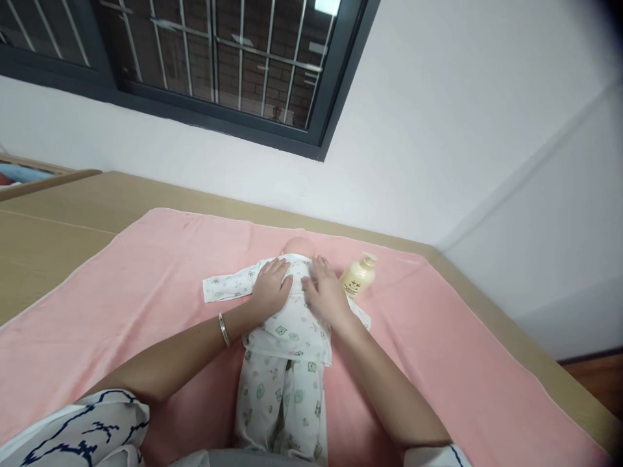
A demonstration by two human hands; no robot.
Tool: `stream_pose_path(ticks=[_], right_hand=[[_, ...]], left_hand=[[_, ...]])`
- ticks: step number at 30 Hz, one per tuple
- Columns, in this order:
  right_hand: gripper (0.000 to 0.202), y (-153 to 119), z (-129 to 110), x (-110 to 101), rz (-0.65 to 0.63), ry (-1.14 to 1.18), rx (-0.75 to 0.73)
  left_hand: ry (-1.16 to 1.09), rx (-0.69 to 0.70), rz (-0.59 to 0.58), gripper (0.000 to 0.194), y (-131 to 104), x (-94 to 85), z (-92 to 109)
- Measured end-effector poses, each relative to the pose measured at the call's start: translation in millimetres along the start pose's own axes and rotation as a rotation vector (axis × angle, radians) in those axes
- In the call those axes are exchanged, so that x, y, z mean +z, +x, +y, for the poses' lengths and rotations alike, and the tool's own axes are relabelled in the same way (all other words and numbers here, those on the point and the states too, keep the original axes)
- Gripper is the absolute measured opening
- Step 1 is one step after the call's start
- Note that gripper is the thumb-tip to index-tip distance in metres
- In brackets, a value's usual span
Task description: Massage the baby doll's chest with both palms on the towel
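Observation:
A baby doll in white printed pyjamas lies in front of me, its head toward the wall. Only the rounded top of the head shows past the collar. My left hand rests on the left shoulder area of the top, fingers stretched out and a silver bangle on the wrist. On the other shoulder side lies my right hand, fingers apart and slightly blurred. Neither hand holds anything. One sleeve reaches out to the left; the other is mostly hidden under my right forearm. Beside my right hand is a pale yellow pump bottle.
A pink blanket with some creases spreads under the doll over a wooden surface. Behind it rises a white wall with a dark-framed, barred window. Another wall stands at the right.

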State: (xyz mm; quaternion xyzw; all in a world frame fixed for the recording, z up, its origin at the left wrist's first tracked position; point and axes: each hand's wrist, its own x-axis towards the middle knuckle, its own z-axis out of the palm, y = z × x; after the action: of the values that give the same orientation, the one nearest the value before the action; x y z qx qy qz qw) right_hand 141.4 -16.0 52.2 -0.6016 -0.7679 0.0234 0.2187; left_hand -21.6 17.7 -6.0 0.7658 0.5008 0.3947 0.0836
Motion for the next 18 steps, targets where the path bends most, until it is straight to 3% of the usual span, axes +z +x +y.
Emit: stream_pose_path(ticks=[5, 10, 15, 18], right_hand=[[0.056, 2, 1, 19, -0.044, 0.065, -0.105], [0.058, 1, 1, 16, 0.081, 0.099, -0.067], [0.054, 2, 1, 17, -0.037, 0.099, -0.101], [0.054, 3, 1, 17, 0.035, 0.129, -0.073]], left_hand=[[-0.020, 0.026, 0.010, 0.042, 0, 1.7, -3], [-0.040, 0.031, 0.017, 0.041, 2, 4.2, -4], [-0.032, 0.043, 0.018, 0.041, 3, 5.3, -5], [-0.030, 0.047, 0.018, 0.042, 4, 5.7, -6]])
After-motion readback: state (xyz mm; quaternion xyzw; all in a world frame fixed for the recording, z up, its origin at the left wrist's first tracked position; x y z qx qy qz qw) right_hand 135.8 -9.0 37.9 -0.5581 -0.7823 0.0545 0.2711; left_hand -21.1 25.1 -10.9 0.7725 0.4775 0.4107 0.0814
